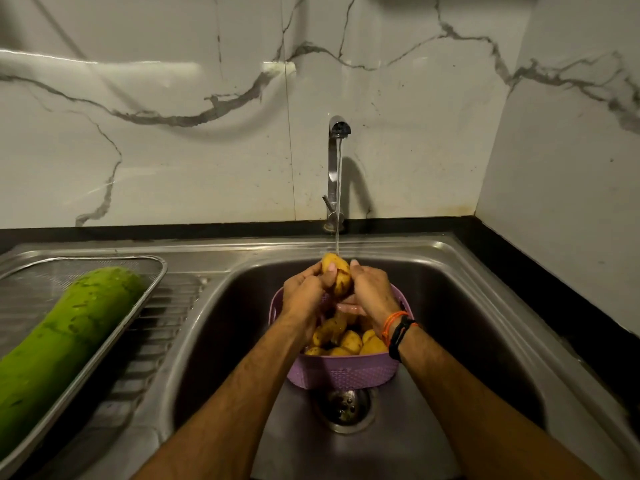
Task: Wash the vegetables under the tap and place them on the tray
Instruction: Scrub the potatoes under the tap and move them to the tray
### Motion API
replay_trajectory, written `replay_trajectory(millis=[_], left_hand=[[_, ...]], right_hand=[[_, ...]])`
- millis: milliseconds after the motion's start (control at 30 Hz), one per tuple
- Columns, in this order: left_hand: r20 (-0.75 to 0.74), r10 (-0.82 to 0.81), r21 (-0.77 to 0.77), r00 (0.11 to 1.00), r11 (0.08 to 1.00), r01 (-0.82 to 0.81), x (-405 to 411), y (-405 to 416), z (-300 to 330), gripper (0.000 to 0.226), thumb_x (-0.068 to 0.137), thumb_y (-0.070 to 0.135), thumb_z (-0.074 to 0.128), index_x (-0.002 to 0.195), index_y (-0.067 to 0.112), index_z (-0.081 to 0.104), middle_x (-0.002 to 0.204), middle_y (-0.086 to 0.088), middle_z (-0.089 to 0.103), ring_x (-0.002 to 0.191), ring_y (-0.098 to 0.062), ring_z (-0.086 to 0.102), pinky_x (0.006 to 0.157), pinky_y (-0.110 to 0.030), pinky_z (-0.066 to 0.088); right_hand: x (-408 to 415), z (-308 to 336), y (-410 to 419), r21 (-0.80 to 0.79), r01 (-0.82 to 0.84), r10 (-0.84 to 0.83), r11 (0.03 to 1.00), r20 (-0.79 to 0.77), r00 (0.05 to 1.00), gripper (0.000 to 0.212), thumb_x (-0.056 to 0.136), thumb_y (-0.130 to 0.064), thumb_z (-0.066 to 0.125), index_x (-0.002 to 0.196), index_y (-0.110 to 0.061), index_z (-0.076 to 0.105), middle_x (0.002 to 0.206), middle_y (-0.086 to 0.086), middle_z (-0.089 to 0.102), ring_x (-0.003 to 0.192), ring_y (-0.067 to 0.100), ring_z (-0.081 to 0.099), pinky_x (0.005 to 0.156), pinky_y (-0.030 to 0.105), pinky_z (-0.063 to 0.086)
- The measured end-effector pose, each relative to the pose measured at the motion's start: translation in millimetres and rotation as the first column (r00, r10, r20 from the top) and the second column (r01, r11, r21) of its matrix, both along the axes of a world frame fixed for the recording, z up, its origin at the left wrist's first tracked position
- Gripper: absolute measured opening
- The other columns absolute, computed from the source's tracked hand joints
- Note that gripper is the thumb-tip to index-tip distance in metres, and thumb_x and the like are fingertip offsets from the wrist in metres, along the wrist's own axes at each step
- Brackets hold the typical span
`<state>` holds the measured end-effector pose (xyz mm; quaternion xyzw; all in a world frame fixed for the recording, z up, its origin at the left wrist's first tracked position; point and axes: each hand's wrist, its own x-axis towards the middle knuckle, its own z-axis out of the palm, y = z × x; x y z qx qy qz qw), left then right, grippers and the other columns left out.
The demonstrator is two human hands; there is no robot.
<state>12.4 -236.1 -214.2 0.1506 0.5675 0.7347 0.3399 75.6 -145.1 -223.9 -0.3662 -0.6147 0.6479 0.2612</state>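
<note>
A yellow potato (337,274) is under the stream from the steel tap (335,157). My left hand (304,292) grips its left side, thumb across it. My right hand (372,291) grips its right side. Both hands are above a purple perforated basket (346,372) that stands in the sink and holds several more potatoes (346,339). A steel mesh tray (152,271) lies on the drainboard to the left, with a large green gourd (59,337) lying in it.
The steel sink basin (467,323) has its drain (346,407) just in front of the basket. A ribbed drainboard (162,327) lies under the tray. A black counter edge (554,289) runs along the right, and marble wall tiles stand behind the tap.
</note>
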Motion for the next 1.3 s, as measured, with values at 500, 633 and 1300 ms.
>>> replay_trajectory(millis=[500,633,1300], left_hand=[[0.085,-0.023,-0.047,0.996,0.999,0.027,-4,2,-2,0.03,0.102,0.021,0.048,0.114,0.002,0.068,0.108,-0.018,0.071,0.101,-0.027,0.069,0.085,-0.042,0.058],[0.045,-0.003,-0.001,0.999,1.0,0.003,-5,3,-5,0.023,0.101,0.013,0.051,0.114,0.006,0.068,0.106,-0.015,0.073,0.098,-0.024,0.072,0.072,-0.035,0.06],[0.331,0.0,0.122,0.944,0.992,-0.043,-6,-3,8,0.017,0.097,0.009,0.056,0.102,-0.004,0.065,0.098,-0.022,0.068,0.081,-0.026,0.068,0.066,-0.037,0.062]], right_hand=[[4,6,-5,0.079,-0.003,0.008,0.997,-0.056,0.998,0.024,0.103,-0.024,0.047,0.117,-0.01,0.061,0.11,0.012,0.066,0.091,0.023,0.067,0.074,0.036,0.061],[12,9,-11,0.534,-0.047,-0.075,0.844,0.204,0.976,0.031,0.106,-0.024,0.036,0.123,-0.017,0.061,0.113,0.003,0.064,0.098,0.014,0.055,0.086,0.025,0.04],[1,8,-24,0.538,-0.126,0.081,0.833,0.107,0.991,0.047,0.104,-0.027,0.044,0.15,-0.021,0.037,0.153,0.0,0.04,0.14,0.018,0.038,0.117,0.038,0.031]])
